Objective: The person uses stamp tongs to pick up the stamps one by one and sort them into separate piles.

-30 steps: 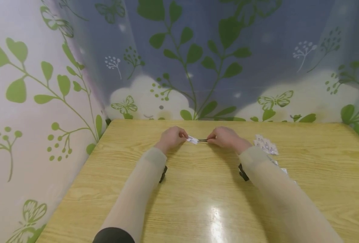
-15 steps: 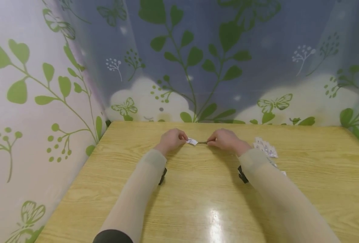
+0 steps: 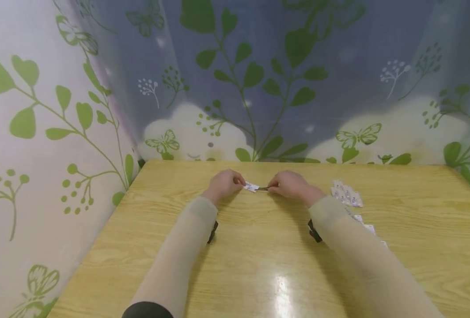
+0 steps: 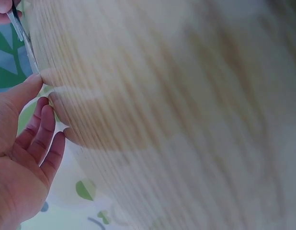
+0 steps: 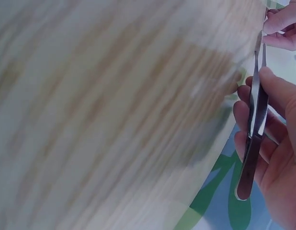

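Note:
A small white printed packet (image 3: 252,187) is near the far side of the wooden table, between the two hands. My left hand (image 3: 225,184) pinches its left end with thumb and fingertips; in the left wrist view the packet appears almost edge-on beyond the thumb. The right hand (image 3: 292,184) holds a pair of metal tweezers (image 5: 256,120) between thumb and fingers, with the rounded end toward the wrist. Their two tips point left and overlap the packet's right end in the head view. The other fingers of the left hand (image 4: 28,139) are loosely bent beside the tabletop.
Several similar white packets (image 3: 346,193) lie grouped on the table (image 3: 251,256) to the right of my right hand. More packets (image 3: 368,226) show partly from behind the right forearm. A leaf-patterned curtain (image 3: 235,88) hangs behind the table's far edge.
The tweezers have shifted slightly left, so their tips now overlap the packet's right end. My right hand has moved a little left with them; the left hand stays nearly in place.

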